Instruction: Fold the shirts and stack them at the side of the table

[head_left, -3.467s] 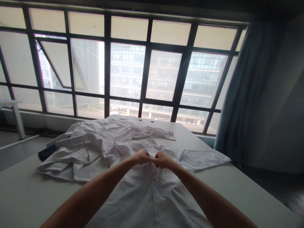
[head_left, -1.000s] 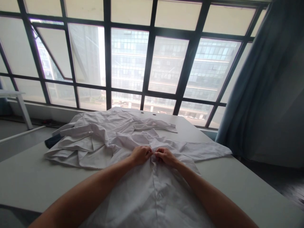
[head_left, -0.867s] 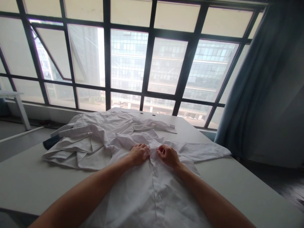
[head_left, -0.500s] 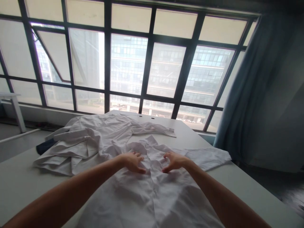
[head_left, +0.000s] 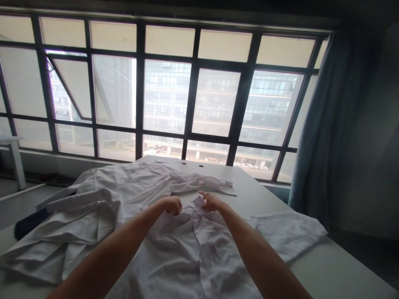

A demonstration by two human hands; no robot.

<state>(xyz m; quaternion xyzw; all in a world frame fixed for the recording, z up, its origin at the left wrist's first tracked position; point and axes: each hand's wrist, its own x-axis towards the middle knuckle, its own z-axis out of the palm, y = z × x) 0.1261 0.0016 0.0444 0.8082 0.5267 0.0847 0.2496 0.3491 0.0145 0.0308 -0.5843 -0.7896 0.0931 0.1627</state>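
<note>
A white button-up shirt lies front up before me, its button line running down the middle and its collar at the far end. Beside the collar's left side, my left hand is closed, with shirt fabric gripped in its fingers. At the opposite side of the collar, my right hand holds the cloth near the thumb, while its index finger points outward. The fabric between both hands is wrinkled. One sleeve stretches out to the right.
More white garments lie heaped at the left and back of the white table. A dark piece of cloth sticks out from under them. Beyond the table are large windows and a grey-blue curtain on the right.
Both hands have moved forward from the shirt's upper chest to the collar. The left hand has closed on the fabric, and the right has taken hold beside the collar. The view has tilted up slightly.
</note>
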